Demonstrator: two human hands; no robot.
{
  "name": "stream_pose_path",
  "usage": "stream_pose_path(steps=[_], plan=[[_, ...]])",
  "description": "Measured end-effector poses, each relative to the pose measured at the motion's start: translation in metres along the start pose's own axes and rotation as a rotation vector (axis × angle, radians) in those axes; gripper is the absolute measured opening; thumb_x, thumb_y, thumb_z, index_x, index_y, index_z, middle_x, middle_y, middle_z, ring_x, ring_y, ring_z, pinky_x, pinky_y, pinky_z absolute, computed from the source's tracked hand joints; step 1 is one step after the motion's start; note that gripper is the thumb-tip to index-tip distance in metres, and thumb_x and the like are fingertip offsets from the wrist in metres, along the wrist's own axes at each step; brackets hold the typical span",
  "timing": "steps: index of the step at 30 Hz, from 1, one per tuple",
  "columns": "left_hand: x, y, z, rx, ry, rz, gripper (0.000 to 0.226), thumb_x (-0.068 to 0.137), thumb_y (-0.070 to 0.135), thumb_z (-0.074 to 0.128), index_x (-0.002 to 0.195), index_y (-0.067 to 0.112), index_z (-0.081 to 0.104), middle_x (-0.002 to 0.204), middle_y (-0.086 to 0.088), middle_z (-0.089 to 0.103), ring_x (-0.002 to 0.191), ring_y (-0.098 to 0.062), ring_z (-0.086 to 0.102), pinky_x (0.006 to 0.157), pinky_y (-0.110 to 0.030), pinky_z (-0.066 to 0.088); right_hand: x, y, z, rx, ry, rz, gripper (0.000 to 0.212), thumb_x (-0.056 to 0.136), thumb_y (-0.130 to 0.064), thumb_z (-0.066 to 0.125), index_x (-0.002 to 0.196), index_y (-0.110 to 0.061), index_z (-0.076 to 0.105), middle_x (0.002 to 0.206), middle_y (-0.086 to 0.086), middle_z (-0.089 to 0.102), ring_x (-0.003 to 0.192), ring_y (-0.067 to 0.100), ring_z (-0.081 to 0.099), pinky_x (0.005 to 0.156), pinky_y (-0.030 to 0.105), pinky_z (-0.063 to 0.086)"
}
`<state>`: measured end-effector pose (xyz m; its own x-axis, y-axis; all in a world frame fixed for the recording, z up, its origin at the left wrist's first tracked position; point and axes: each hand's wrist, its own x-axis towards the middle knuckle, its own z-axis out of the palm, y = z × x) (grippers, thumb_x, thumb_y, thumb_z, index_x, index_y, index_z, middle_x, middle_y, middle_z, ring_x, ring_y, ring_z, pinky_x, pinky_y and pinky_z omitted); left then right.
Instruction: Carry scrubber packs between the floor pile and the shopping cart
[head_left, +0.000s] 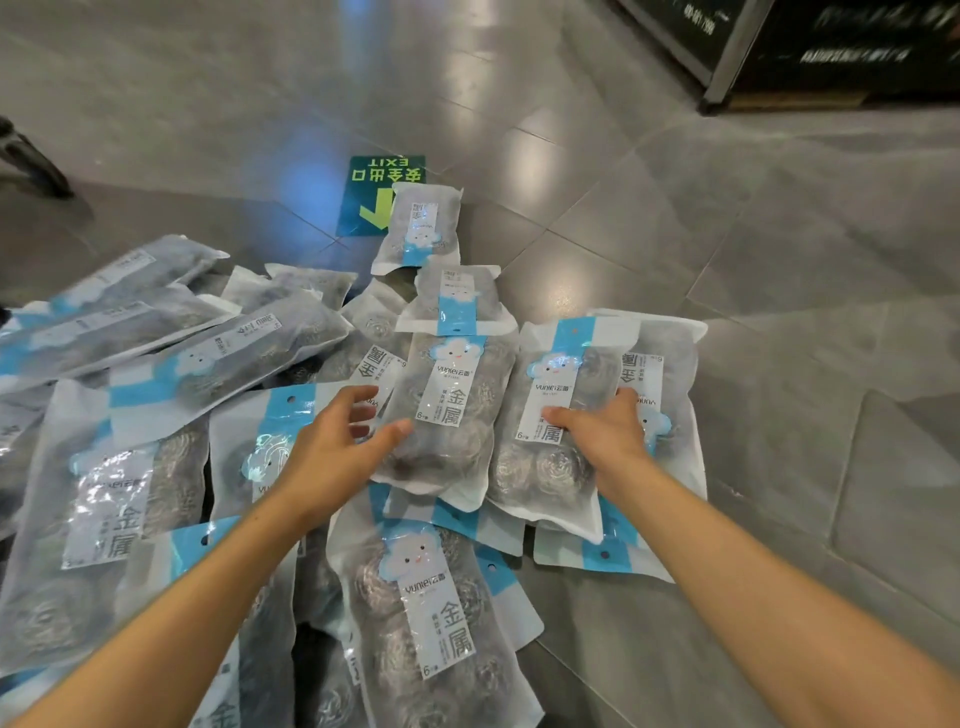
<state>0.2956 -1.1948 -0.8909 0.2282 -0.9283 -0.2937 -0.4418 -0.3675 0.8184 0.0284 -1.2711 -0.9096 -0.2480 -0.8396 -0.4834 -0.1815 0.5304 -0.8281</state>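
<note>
Nearest the camera lies a packet of steel scourers (421, 618), flat on the pile between the 2 forearms, its cloud label facing up. Left of it, more packets (119, 499) overlap in a loose heap on the grey floor tiles (779, 260).

The left hand (332, 452) reaches over the heap with fingers spread and relaxed; its grip is not closed on anything. The thumb tip touches the left edge of the middle packet (447, 415), which lies tilted on others, just ahead of that grip.

The right hand (605, 431) has its grip curled round the right packet (550, 410), thumb on the label face and fingers wrapped over the far long edge. This packet rests beside the middle one, their edges touching, with another packet under it.

Beyond both grips, 2 further packets run toward a green exit sticker (382, 179) on the floor.

These packets will likely feel light and springy: coiled wire balls in thin glossy film. The film looks slippery, so pinching across a long edge, where the balls bulge, should hold better than pressing on the flat label.
</note>
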Motion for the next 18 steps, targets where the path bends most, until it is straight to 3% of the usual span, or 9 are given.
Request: stream_pose_path(steps=[2,6,10,12,15,18], plan=[[0.006,0.002,0.000,0.003,-0.018,-0.001,0.062,0.089,0.048,0.074,0.143,0.030,0.048,0.135,0.002,0.059,0.119,-0.019,0.060,0.100,-0.043,0.053,0.000,0.000,-0.002,0.041,-0.008,-0.003,0.068,0.070,-0.015,0.091,0.118,-0.021,0.043,0.121,0.003,0.066,0.109,0.028,0.066,0.097,0.052,0.056],[0.024,0.016,0.006,0.001,0.002,-0.074,0.060,0.094,0.042,0.071,0.145,0.021,0.047,0.138,-0.004,0.058,0.116,-0.020,0.058,0.093,-0.036,0.049,0.000,0.001,-0.026,0.135,-0.031,-0.043,0.067,0.072,-0.010,0.090,0.126,-0.020,0.051,0.118,0.000,0.072,0.103,0.023,0.072,0.092,0.049,0.059],[0.043,0.038,0.025,-0.007,-0.001,-0.213,0.065,0.095,0.042,0.071,0.147,0.017,0.041,0.144,-0.011,0.055,0.113,-0.024,0.055,0.093,-0.040,0.044,-0.004,-0.001,-0.050,0.229,-0.106,-0.060,0.065,0.078,-0.002,0.085,0.133,-0.015,0.054,0.116,0.003,0.076,0.094,0.019,0.077,0.071,0.035,0.065],[0.049,0.048,0.037,-0.009,-0.012,-0.244,0.070,0.093,0.039,0.074,0.147,0.010,0.040,0.145,-0.012,0.053,0.114,-0.025,0.052,0.091,-0.040,0.042,-0.006,-0.001,-0.060,0.224,-0.133,-0.058,0.064,0.078,-0.001,0.083,0.134,-0.014,0.055,0.116,0.004,0.076,0.097,0.020,0.077,0.074,0.036,0.065],[0.058,0.054,0.048,-0.024,-0.027,-0.279,0.062,0.083,0.034,0.085,0.129,0.010,0.053,0.133,-0.010,0.060,0.109,-0.026,0.053,0.088,-0.039,0.042,-0.012,-0.001,-0.073,0.234,-0.155,-0.064,0.060,0.079,0.003,0.081,0.131,-0.014,0.057,0.114,0.004,0.077,0.101,0.024,0.076,0.087,0.047,0.063],[0.062,0.053,0.056,-0.079,-0.053,-0.339,0.050,0.074,0.032,0.092,0.102,0.013,0.055,0.103,-0.003,0.065,0.099,-0.025,0.057,0.093,-0.043,0.047,-0.015,0.004,-0.082,0.264,-0.159,-0.060,0.054,0.081,0.003,0.080,0.127,-0.015,0.058,0.112,0.005,0.078,0.100,0.025,0.077,0.089,0.050,0.062]])
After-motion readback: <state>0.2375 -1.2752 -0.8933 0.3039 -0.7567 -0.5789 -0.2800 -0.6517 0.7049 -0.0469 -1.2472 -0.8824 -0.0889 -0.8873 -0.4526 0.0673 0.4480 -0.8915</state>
